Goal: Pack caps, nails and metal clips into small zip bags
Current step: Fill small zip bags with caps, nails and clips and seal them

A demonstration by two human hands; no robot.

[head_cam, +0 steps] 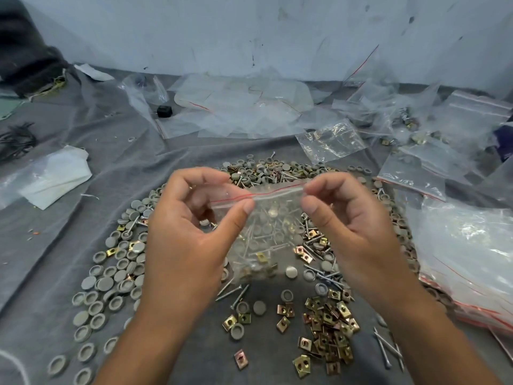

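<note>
Head view. We held one small zip bag (266, 232) above the grey cloth (83, 218), directly over the middle of the heap of parts. Our left hand (191, 234) pinched the bag's red-lined top edge between thumb and curled fingers at its left end; our right hand (349, 226) pinched the same edge at its right end, fingers likewise curled, so the strip was stretched between the two hands. Whether the zip was sealed we could not tell. Inside the bag lay nails, a few grey caps and at least one brass-coloured clip, gathered toward its lower end. Beneath and around the bag, grey caps (111, 273) spread in an arc to its left, metal clips (330, 323) lay piled below and to its right, and nails (385, 348) lay loose further right of the clips. Beyond the bag, toward the wall, lay a litter of empty zip bags (244, 107); to the right of the bag sat a stack of bags (466, 262) with red strips. A white folded sheet (55, 176) lay to the bag's left.
</note>
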